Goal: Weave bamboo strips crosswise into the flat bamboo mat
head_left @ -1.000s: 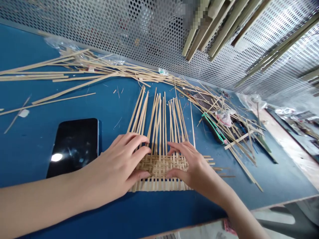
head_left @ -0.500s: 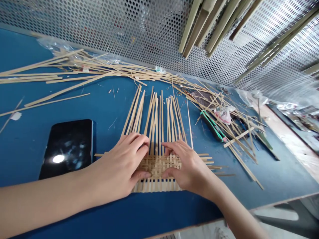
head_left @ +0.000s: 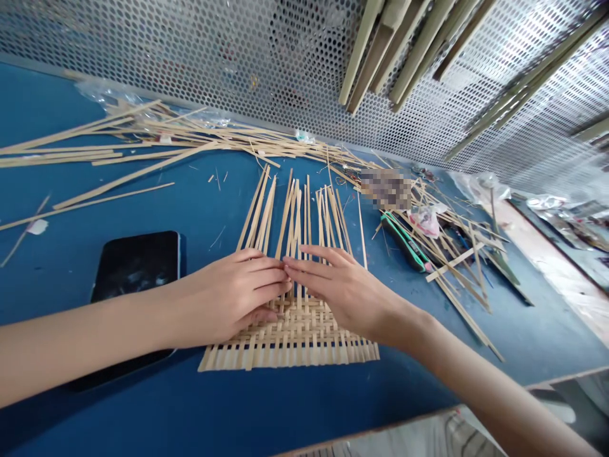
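Blue workbench (head_left: 304,406), one black phone (head_left: 136,266) off to the left, one half-woven bamboo mat (head_left: 295,336) in the middle, just under two flat open hands: left hand (head_left: 228,295), right hand (head_left: 345,289), both holding nothing.

Perforated metal screen (head_left: 190,57), apparently steel, behind a blue workbench (head_left: 409,393)

The left hand (head_left: 228,295) and right hand (head_left: 345,292) lie flat over a half-woven bamboo mat (head_left: 290,336), fingertips almost meeting above its upright strips (head_left: 295,219). The left forearm (head_left: 95,324) crosses a black smartphone (head_left: 136,266) on a blue workbench (head_left: 476,362). Loose bamboo strips (head_left: 190,143) lie scattered before a perforated metal panel (head_left: 190,44).
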{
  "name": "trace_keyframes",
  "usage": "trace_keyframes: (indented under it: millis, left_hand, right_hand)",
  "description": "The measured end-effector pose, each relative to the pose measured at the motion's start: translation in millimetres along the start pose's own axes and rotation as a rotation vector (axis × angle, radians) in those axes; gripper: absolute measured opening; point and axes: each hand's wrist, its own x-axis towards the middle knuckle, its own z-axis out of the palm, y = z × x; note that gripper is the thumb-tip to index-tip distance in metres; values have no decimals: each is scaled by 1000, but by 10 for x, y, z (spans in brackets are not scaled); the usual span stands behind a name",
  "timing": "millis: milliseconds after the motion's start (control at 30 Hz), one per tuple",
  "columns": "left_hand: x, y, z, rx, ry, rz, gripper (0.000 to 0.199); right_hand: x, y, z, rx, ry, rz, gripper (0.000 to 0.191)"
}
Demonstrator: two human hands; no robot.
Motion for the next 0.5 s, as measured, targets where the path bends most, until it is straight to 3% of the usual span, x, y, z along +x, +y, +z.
trace_keyframes:
  millis: [200,500]
  left_hand:
    - [-24,-38,-64,-17,-73,42,33]
    - [53,-44,-130,39,-113,128,28]
  right_hand:
    - [100,133,-45,18,-90,-47,67]
    - [183,264,-35,-52,-6,-193,53]
